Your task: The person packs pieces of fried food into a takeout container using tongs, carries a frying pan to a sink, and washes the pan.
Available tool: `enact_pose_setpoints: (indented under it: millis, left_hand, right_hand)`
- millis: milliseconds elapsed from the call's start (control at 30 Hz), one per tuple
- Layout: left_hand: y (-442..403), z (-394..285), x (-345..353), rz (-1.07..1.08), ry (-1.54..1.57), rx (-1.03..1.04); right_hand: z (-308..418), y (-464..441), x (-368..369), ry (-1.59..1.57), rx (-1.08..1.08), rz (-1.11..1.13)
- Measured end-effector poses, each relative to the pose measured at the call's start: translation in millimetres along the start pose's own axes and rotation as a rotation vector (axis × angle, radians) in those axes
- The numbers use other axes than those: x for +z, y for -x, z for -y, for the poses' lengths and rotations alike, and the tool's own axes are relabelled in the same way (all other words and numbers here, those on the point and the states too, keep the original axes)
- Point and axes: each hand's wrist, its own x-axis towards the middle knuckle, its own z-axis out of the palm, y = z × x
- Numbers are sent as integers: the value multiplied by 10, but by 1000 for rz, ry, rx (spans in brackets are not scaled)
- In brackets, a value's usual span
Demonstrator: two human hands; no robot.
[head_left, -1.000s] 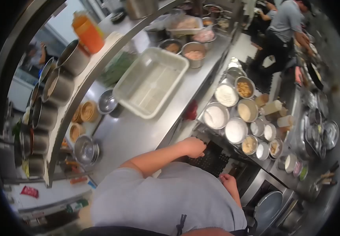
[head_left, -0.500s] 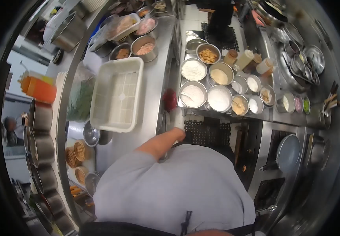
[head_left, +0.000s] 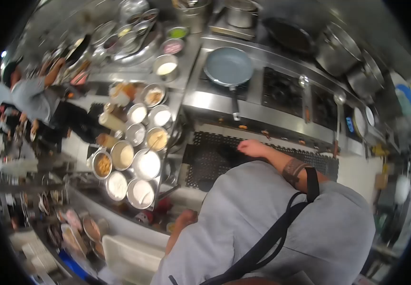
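My left hand (head_left: 187, 218) hangs at my left side, near the white plastic tub (head_left: 129, 259) at the bottom left; its fingers are too blurred to make out. In front of me my right hand (head_left: 250, 147) is over the black floor mat (head_left: 205, 161), its fingers curled together with nothing seen in them. A grey-blue frying pan (head_left: 228, 66) sits on the stove beyond, its handle pointing toward me. Left of the mat, several metal containers of white powder (head_left: 146, 164) and other ingredients stand grouped on a counter.
At the far left a co-worker (head_left: 32, 102) in a grey shirt reaches over a counter. Large pots (head_left: 337, 47) stand at the back right. A ladle (head_left: 339, 99) lies across the stove's front edge. Squeeze bottles (head_left: 112, 121) are beside the containers.
The view has swung round to the right, bringing the stove to the front and moving the containers and tub leftward. My right hand, out of sight half a second ago, is in view again.
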Motion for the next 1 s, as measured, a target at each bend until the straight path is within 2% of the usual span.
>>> enact_pose_setpoints:
  millis: [33,67,100,133,167,200,233,267,300,333,400,433,500,533,567,600,633,667,700,767,833,867,900,933,967,1000]
  left_hand:
    - [-111,168,-129,164,142,-144]
    - [-224,337,-289,327,277,-298]
    - [-342,511,-414,340,-266,-141]
    - [-383,417,-827,238,-319,-362]
    - [-526,435,-1084,144,-260,-475]
    - [-572,637,-1255,61,-287,-394]
    - [-736,517,-1444,-267,318,-714]
    - [-954,329,-1676,-460,637,-896]
    - [-1154,110,-1897,-657,967,-1062]
    - [-1275,-15,-1987,-653,951,-1058]
    - [-1562,-225,-2079,-668,881,-1084]
    - [-1657,-174,-1930,-667,870,-1087]
    - [-1719,-71,-1381,-593,1166,-788]
    - [-1838,-234,-1261,-336,722,-1031]
    - [-1924,-607,-1250,-91,300,-768]
    - [-2132,-833,-1127,35,93,-734]
    - [-2236,-986,-989,102,-2,-729]
    - [-2330,-1106,-825,168,-96,-719]
    - [-2448,-994,-536,142,-118,-725]
    - [-2619,-1116,-452,126,-142,-734]
    - [-2828,-1326,-774,-94,21,-942]
    - [-2938,-1416,-945,-79,19,-946]
    - [-3067,-1482,-1137,-21,152,-1013]
    - [-3179,-1523,-1271,34,285,-1080]
    - [-3252,-1479,-1283,40,278,-1085]
    - [-3331,-1431,-1296,-31,387,-1041]
  right_hand:
    - [104,62,-46,111,-130,6]
    - [163,172,-125,108,-109,-14]
    - [219,264,-205,107,-107,32]
    - [207,323,-275,102,-114,78]
    - [70,341,-343,89,-121,60]
    - [-204,326,-387,111,-91,50]
    - [-495,331,-421,133,-60,41]
    - [-791,380,-459,151,-1,-31]
    - [-1150,390,-499,331,43,-32]
    - [-1574,394,-543,513,92,-32]
    - [-2683,504,-484,696,55,-121]
    - [-2909,674,-586,657,137,-23]
    - [-3318,1072,-759,731,136,103]
    - [-3531,1251,-787,845,39,134]
    - [-3641,1432,-852,814,63,158]
    - [-3762,1627,-903,784,91,181]
    - [-4096,1812,-813,327,201,47]
    - [-4314,1954,-737,99,260,-4]
    - [-4500,2097,-676,-130,310,-67]
    - [-4684,2304,-625,-800,706,-12]
    - [-4794,2454,-512,-747,781,-4]
    - [-4813,2512,-441,-683,843,-1]
    - [-4834,2523,-416,-692,847,7]
    - [-4842,2478,-441,-372,639,132]
    - [-4818,2408,-472,-57,419,244]
    - [-4776,2349,-476,-69,416,245]
